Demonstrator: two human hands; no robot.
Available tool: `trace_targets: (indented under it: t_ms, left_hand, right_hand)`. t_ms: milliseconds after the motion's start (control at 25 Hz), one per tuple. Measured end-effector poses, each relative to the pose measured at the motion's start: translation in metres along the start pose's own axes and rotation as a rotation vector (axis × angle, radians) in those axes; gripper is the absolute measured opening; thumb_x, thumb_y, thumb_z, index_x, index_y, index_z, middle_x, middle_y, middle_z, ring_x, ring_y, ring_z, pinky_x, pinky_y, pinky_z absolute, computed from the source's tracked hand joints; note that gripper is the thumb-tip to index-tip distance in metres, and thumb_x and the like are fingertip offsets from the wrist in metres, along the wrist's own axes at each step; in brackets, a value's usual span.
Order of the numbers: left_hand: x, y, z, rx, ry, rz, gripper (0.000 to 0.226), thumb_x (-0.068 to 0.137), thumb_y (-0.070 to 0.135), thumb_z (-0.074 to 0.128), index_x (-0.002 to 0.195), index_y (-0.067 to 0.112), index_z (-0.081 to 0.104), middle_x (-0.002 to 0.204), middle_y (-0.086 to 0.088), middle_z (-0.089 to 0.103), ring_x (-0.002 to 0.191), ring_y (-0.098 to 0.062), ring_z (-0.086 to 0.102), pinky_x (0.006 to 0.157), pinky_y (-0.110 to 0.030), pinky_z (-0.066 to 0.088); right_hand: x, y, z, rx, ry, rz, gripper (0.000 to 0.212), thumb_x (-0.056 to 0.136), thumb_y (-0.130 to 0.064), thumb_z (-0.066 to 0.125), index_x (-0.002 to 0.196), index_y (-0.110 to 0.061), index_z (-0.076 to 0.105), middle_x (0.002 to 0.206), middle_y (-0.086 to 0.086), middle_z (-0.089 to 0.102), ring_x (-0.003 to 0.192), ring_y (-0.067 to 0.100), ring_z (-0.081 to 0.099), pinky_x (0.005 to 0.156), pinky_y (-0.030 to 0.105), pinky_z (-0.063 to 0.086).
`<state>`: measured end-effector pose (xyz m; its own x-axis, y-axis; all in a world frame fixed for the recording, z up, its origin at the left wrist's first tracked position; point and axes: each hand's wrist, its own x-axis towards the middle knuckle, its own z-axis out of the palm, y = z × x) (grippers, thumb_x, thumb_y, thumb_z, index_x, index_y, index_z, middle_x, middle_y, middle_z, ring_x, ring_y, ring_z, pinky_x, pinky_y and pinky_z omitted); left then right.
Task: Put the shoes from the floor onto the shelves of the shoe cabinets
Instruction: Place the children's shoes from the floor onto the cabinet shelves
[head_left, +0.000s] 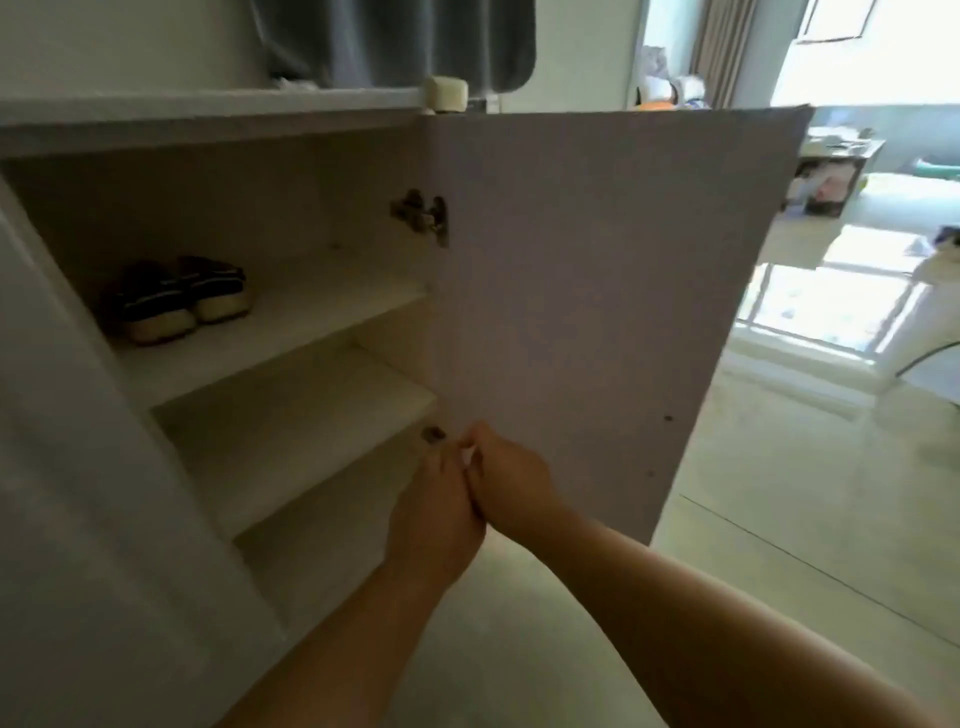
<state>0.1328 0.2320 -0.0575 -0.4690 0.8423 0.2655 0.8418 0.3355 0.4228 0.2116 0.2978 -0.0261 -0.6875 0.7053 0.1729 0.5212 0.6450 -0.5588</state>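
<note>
Left hand (436, 514) and right hand (511, 483) meet, fingers curled, around a small white object (469, 453); which one grips it, I cannot tell. Dark cream-soled shoes (176, 301) sit on the white top shelf (311, 317).

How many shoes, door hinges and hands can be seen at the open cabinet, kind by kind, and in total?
Shoes: 2, dark, on the top shelf
Door hinges: 2, the lower one partly hidden
Hands: 2, left hand and right hand
Total: 6

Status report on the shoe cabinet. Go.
Left hand and right hand together by lower hinge, grip unclear. Dark shoes on top shelf. Door open.
</note>
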Motion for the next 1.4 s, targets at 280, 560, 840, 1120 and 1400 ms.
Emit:
trace_targets:
  t_ms: [280, 560, 840, 1120, 1400]
  left_hand:
    - [-0.069, 0.114, 0.135, -0.04, -0.671, 0.105, 0.047, 0.088, 0.038, 0.056, 0.13, 0.02, 0.045, 0.129, -0.001, 0.05, 0.114, -0.025, 0.056, 0.094, -0.04, 0.049]
    - [-0.103, 0.18, 0.258, -0.021, -1.042, 0.223, 0.07, 0.085, 0.032, 0.057, 0.148, 0.027, 0.025, 0.147, -0.007, 0.035, 0.133, -0.029, 0.041, 0.108, -0.044, 0.038]
    - [-0.116, 0.155, 0.335, 0.078, -1.238, 0.254, 0.077, 0.084, 0.031, 0.058, 0.15, 0.031, 0.019, 0.153, -0.005, 0.028, 0.139, -0.03, 0.032, 0.114, -0.043, 0.032]
    - [-0.122, 0.139, 0.356, 0.062, -1.27, 0.237, 0.07, 0.085, 0.031, 0.054, 0.148, 0.034, 0.026, 0.152, -0.004, 0.03, 0.137, -0.031, 0.034, 0.112, -0.043, 0.033]
    - [-0.11, 0.108, 0.318, 0.137, -1.182, 0.184, 0.072, 0.085, 0.033, 0.056, 0.148, 0.036, 0.022, 0.153, 0.001, 0.028, 0.138, -0.029, 0.034, 0.111, -0.044, 0.035]
  right_hand:
    - [-0.117, 0.17, -0.02, -0.183, -0.248, 0.424, 0.017, 0.09, -0.014, 0.044, 0.102, -0.012, 0.056, 0.105, 0.01, 0.065, 0.082, 0.029, 0.057, 0.065, 0.03, 0.04]
    - [-0.203, 0.31, 0.016, -0.114, -0.288, 0.894, 0.033, 0.086, -0.021, 0.048, 0.119, -0.018, 0.053, 0.128, 0.013, 0.05, 0.122, 0.033, 0.049, 0.094, 0.038, 0.043]
    - [-0.231, 0.37, 0.08, -0.108, -0.568, 1.198, 0.063, 0.085, -0.038, 0.056, 0.142, -0.028, 0.032, 0.146, 0.015, 0.026, 0.136, 0.038, 0.026, 0.108, 0.05, 0.034]
    - [-0.239, 0.394, 0.11, -0.146, -0.6, 1.251, 0.051, 0.09, -0.032, 0.054, 0.138, -0.021, 0.038, 0.142, 0.016, 0.029, 0.131, 0.035, 0.032, 0.103, 0.046, 0.038]
    - [-0.223, 0.363, 0.087, -0.134, -0.404, 1.11, 0.034, 0.091, -0.038, 0.048, 0.118, -0.018, 0.05, 0.127, 0.016, 0.047, 0.118, 0.036, 0.046, 0.095, 0.044, 0.043]
